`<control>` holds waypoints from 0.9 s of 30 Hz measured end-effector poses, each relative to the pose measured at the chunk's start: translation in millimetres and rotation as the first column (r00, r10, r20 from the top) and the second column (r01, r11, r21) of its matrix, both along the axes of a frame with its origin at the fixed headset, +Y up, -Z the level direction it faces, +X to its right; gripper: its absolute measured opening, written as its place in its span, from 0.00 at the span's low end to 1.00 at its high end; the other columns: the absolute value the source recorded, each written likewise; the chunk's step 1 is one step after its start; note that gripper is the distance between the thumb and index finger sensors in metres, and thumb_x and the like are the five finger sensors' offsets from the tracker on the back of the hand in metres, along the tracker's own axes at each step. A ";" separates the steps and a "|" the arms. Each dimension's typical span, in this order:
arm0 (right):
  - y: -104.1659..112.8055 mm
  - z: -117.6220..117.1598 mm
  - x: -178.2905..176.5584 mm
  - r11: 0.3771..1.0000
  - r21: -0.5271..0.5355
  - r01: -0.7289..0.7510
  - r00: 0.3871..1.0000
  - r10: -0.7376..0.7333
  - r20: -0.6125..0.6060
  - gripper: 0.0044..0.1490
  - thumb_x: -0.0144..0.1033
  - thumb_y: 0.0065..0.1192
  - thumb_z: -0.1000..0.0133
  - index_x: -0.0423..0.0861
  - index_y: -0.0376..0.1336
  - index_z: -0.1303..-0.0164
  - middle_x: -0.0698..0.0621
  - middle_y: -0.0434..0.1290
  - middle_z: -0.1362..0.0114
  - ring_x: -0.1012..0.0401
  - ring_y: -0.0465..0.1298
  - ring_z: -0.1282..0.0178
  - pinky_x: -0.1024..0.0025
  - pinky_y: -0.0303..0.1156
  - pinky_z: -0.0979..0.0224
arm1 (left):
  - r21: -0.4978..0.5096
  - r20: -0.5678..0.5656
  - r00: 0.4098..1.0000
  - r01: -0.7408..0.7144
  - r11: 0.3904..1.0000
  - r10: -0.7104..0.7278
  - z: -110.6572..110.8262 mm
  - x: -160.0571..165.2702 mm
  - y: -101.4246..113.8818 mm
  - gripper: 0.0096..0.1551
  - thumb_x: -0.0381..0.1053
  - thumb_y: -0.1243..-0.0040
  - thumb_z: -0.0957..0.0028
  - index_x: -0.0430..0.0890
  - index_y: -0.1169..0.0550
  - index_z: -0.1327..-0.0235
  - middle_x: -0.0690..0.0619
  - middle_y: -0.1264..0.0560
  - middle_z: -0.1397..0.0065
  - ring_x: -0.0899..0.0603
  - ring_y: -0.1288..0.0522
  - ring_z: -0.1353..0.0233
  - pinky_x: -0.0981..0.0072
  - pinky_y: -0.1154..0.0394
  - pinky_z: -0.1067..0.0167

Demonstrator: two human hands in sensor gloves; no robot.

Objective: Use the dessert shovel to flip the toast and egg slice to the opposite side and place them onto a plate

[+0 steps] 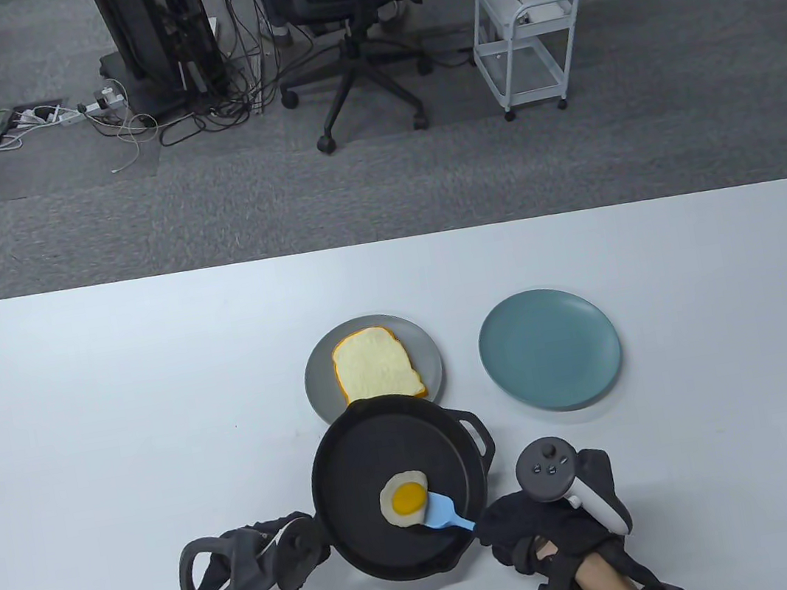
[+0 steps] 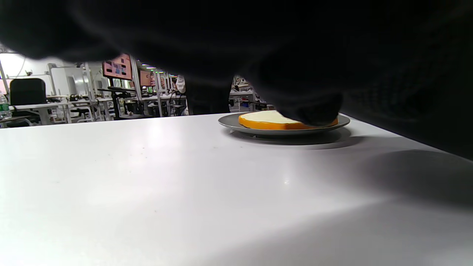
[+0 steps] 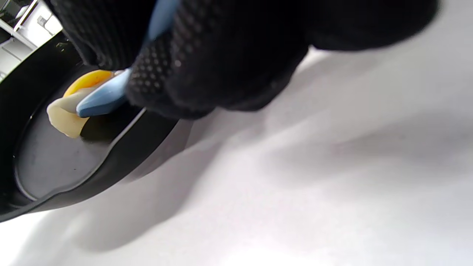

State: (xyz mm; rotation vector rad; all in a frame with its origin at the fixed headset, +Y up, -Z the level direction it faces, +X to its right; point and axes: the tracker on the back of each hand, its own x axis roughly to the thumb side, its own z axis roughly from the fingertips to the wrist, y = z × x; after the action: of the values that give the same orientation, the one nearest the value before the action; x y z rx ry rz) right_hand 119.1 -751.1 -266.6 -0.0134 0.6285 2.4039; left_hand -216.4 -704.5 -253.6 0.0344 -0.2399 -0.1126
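Observation:
A black pan (image 1: pixel 367 456) sits near the table's front edge, its far rim overlapping the grey plate (image 1: pixel 321 381). In the pan lies a fried egg slice (image 1: pixel 404 500), yolk up. My right hand (image 1: pixel 509 527) grips the handle of the blue dessert shovel (image 1: pixel 443 511), whose blade is tucked under the egg's right edge. In the right wrist view the shovel (image 3: pixel 103 98) lifts that edge of the egg (image 3: pixel 64 118) off the pan (image 3: pixel 55 166). My left hand (image 1: pixel 286 558) holds the pan's handle at the left; the handle itself is hidden. The toast (image 1: pixel 377 366) lies on the grey plate (image 2: pixel 229 123).
A blue-green plate (image 1: pixel 550 348) with nothing on it stands right of the grey one. The white table (image 1: pixel 119 398) stretches wide to the left and right. Beyond its far edge are an office chair (image 1: pixel 352 33) and a white cart (image 1: pixel 529 19).

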 end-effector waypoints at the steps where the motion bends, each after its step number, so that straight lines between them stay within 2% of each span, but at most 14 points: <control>1: -1.7 -1.4 1.8 1.000 -0.006 0.029 1.000 -0.029 0.010 0.30 0.54 0.67 0.51 0.47 0.78 0.49 0.60 0.89 0.63 0.63 0.85 0.73 0.67 0.80 0.66 | 0.001 -0.003 1.000 -0.003 1.000 0.003 -0.6 -1.0 0.2 0.26 0.70 0.30 0.68 0.56 0.10 0.66 0.65 0.14 0.83 0.53 0.18 0.87 0.61 0.16 0.74; 4: -6.3 -5.2 9.8 0.988 -0.018 0.152 0.987 -0.151 0.058 0.30 0.54 0.67 0.51 0.47 0.78 0.48 0.59 0.89 0.62 0.62 0.85 0.73 0.67 0.80 0.65 | 0.003 -0.017 1.000 -0.022 1.000 0.022 -2.1 -4.6 1.2 0.26 0.70 0.30 0.68 0.56 0.10 0.66 0.65 0.14 0.82 0.53 0.17 0.87 0.61 0.16 0.74; 6: -5.9 -6.6 16.8 0.978 0.019 0.208 0.973 -0.209 0.098 0.30 0.54 0.68 0.51 0.47 0.78 0.48 0.59 0.88 0.62 0.62 0.85 0.73 0.66 0.80 0.64 | 0.004 -0.021 0.999 -0.033 0.999 0.033 -2.4 -5.9 2.2 0.26 0.70 0.30 0.68 0.56 0.10 0.66 0.65 0.14 0.82 0.53 0.17 0.87 0.61 0.16 0.74; 9: 9.7 -3.8 20.6 0.968 0.221 0.120 0.976 -0.156 0.151 0.29 0.53 0.70 0.53 0.47 0.78 0.49 0.59 0.89 0.62 0.61 0.85 0.73 0.65 0.80 0.64 | -0.005 -0.012 0.999 -0.035 0.999 0.035 -2.3 -5.0 2.0 0.26 0.70 0.30 0.68 0.56 0.10 0.66 0.65 0.14 0.82 0.53 0.17 0.87 0.61 0.16 0.73; 10: 20.3 0.2 18.7 0.939 0.344 0.011 0.982 -0.074 0.172 0.29 0.53 0.71 0.53 0.48 0.79 0.49 0.58 0.89 0.62 0.60 0.85 0.72 0.64 0.80 0.64 | -0.014 -0.004 0.999 -0.035 0.999 0.035 -2.2 -3.6 1.0 0.26 0.70 0.30 0.69 0.56 0.10 0.66 0.65 0.13 0.82 0.53 0.17 0.87 0.61 0.16 0.74; 12: 37.8 11.3 7.9 0.803 0.561 -0.199 0.974 0.102 0.200 0.29 0.52 0.73 0.55 0.49 0.79 0.49 0.57 0.89 0.60 0.58 0.86 0.69 0.63 0.80 0.61 | -0.030 0.008 0.999 -0.037 0.999 0.037 -2.1 -1.3 -0.8 0.26 0.70 0.30 0.68 0.56 0.10 0.66 0.65 0.13 0.82 0.53 0.17 0.87 0.61 0.16 0.73; 13: 45.2 18.6 -1.4 0.703 0.638 -0.315 0.949 0.226 0.220 0.29 0.52 0.74 0.55 0.50 0.78 0.48 0.58 0.89 0.58 0.58 0.86 0.67 0.62 0.80 0.59 | -0.040 0.013 0.999 -0.044 0.998 0.045 -2.1 -0.3 -1.9 0.26 0.70 0.30 0.69 0.56 0.10 0.66 0.65 0.13 0.82 0.53 0.17 0.87 0.61 0.16 0.73; 16: 52.2 32.1 -29.7 0.492 0.735 -0.466 0.856 0.462 0.234 0.28 0.52 0.75 0.55 0.53 0.77 0.46 0.58 0.89 0.53 0.58 0.87 0.62 0.62 0.81 0.55 | -0.071 0.015 0.996 -0.081 0.994 0.082 -3.0 0.2 -4.3 0.26 0.70 0.30 0.68 0.56 0.10 0.66 0.65 0.13 0.83 0.53 0.17 0.87 0.61 0.16 0.74; 17: 52.5 34.3 -35.2 0.458 0.743 -0.488 0.834 0.497 0.242 0.28 0.52 0.76 0.55 0.54 0.77 0.46 0.58 0.88 0.52 0.58 0.87 0.60 0.62 0.81 0.54 | -0.083 0.013 0.997 -0.080 0.993 0.081 -3.3 -0.1 -5.1 0.26 0.70 0.30 0.68 0.56 0.10 0.66 0.65 0.14 0.82 0.53 0.17 0.87 0.61 0.16 0.73; 21: 53.3 39.2 -47.2 0.415 0.763 -0.495 0.811 0.536 0.234 0.28 0.52 0.75 0.55 0.53 0.77 0.46 0.58 0.88 0.52 0.58 0.87 0.60 0.62 0.81 0.54 | -0.096 0.000 0.995 -0.098 0.991 0.099 -5.6 -3.1 -6.7 0.26 0.70 0.30 0.68 0.56 0.10 0.66 0.65 0.14 0.82 0.53 0.17 0.87 0.61 0.16 0.73; 27: 57.2 41.8 -44.8 0.437 0.750 -0.497 0.819 0.522 0.239 0.29 0.51 0.74 0.54 0.52 0.77 0.46 0.57 0.89 0.53 0.59 0.87 0.63 0.63 0.81 0.56 | -0.100 0.000 0.995 -0.099 0.990 0.100 -7.6 -4.9 -7.8 0.26 0.70 0.30 0.68 0.56 0.10 0.66 0.65 0.14 0.82 0.53 0.17 0.87 0.60 0.16 0.73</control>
State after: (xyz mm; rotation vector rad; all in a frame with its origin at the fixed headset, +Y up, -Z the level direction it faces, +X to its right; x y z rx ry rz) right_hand 74.4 -693.9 -224.8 0.2449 -0.6120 3.0778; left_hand -221.3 -712.4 -261.1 -0.0526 -0.2486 -0.0012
